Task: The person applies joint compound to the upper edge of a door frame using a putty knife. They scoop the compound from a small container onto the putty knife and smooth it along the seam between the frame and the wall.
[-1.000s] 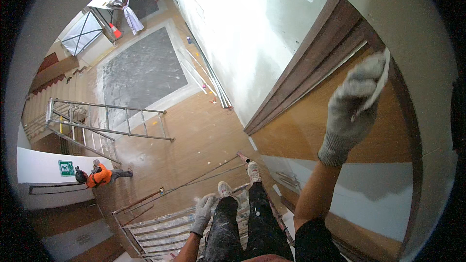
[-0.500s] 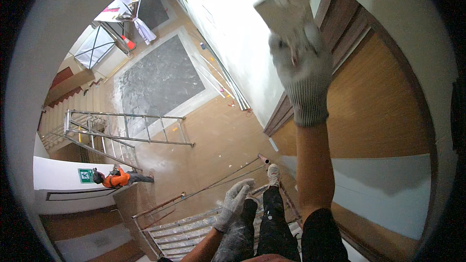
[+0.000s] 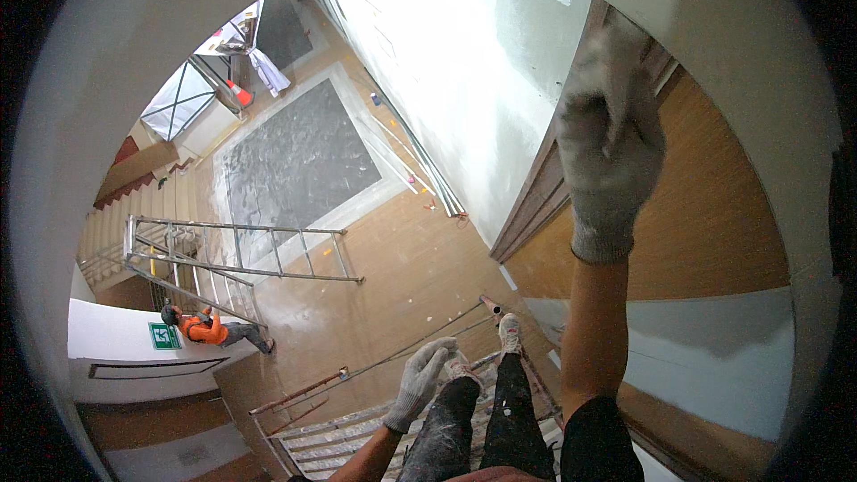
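Note:
My right hand (image 3: 611,161), in a pale knitted glove, is raised at the upper right with its fingers closed round a flat beige rectangular tool (image 3: 616,40). Motion smears that tool now, and its exact kind is unclear. It overlaps the brown door trim (image 3: 536,192) beside the bright white wall (image 3: 446,62); whether it touches a surface I cannot tell. Low over my dusty dark trousers (image 3: 448,428), my left hand (image 3: 420,386) wears a similar glove. Its fingers are extended side by side, with nothing seen in them.
Below my feet lies a slatted scaffold platform (image 3: 312,442) with a rusty rail (image 3: 299,391). A metal stepladder (image 3: 237,250) stands lower left, near a person in an orange top (image 3: 205,330). Long strips (image 3: 415,161) lie along the wall; a traffic cone (image 3: 239,94) stands farther off.
My right hand has moved right, off the white wall and across the brown trim, with the tool turned and blurred. My left hand has shifted slightly. The view has tilted a little.

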`<state>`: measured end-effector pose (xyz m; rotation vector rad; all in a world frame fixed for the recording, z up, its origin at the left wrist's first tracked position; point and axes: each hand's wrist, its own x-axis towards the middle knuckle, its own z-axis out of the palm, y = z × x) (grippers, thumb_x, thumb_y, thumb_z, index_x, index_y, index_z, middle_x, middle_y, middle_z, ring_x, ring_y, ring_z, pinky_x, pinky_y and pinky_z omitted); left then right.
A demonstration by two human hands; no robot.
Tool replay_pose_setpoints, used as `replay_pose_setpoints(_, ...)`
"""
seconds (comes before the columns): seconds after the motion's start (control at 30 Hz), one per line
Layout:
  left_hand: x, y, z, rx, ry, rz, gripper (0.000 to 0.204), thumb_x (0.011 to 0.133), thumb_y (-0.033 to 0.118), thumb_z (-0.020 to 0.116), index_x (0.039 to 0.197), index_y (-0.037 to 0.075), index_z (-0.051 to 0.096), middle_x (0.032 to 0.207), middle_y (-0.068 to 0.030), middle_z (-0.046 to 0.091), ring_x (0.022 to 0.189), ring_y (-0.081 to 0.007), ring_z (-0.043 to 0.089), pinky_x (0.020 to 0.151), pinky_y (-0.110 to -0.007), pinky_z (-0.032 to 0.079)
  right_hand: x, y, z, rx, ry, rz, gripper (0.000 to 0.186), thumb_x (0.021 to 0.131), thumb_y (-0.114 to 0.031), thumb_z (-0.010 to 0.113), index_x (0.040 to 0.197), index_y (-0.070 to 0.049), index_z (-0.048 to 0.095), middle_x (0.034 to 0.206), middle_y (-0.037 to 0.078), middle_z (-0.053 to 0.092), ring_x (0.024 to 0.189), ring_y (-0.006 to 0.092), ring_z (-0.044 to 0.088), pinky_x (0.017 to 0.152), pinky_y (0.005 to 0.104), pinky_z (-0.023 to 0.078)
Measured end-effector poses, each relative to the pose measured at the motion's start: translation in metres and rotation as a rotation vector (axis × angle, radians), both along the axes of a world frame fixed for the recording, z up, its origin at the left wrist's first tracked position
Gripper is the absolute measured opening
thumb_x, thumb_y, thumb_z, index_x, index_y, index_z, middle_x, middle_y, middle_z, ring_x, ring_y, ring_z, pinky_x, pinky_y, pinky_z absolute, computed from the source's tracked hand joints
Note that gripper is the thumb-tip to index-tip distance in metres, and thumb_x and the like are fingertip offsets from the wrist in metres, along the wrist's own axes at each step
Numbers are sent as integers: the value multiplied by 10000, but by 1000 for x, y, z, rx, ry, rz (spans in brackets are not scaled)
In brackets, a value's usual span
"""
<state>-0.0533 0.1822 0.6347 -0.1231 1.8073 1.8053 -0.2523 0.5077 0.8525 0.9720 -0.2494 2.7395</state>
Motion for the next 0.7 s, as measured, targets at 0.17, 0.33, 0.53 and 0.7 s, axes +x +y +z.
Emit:
replay_pose_setpoints(0.17,-34,24,31,0,187,-75,354,1057,230,526,1275,-25,638,1233,-132,686,1164,-226,627,1056,-365,462,70,-22,-26,-18,-515,-336,477,1054,-298,514,1414,12,477,1338,212,577,1179,304,623,974,466,555)
replay_pose_setpoints(0.33,-68,62,93,133,344,-98,398,1055,252,531,1322,-36,598,1304,-141,651,1218,-245,601,1084,-393,433,89,-67,-60,-33,-935,-336,388,1041,-329,540,1334,-78,498,1241,105,556,1099,246,534,899,442,476)
replay_pose_setpoints(0.53,-74,93,109,287,421,114,704,984,378,660,1463,-73,411,1407,-211,515,1339,-299,475,1149,-431,335,99,-109,-64,45,-1021,-182,224,1023,-325,576,1123,-124,579,869,13,562,752,149,516,632,315,437)
replay_pose_setpoints(0.7,-87,98,115,284,531,188,772,960,394,679,1501,-58,363,1480,-239,440,1390,-330,418,1163,-451,312,106,-125,-64,70,-1057,-204,262,1014,-263,589,1213,-95,562,891,29,572,756,151,528,624,309,452)
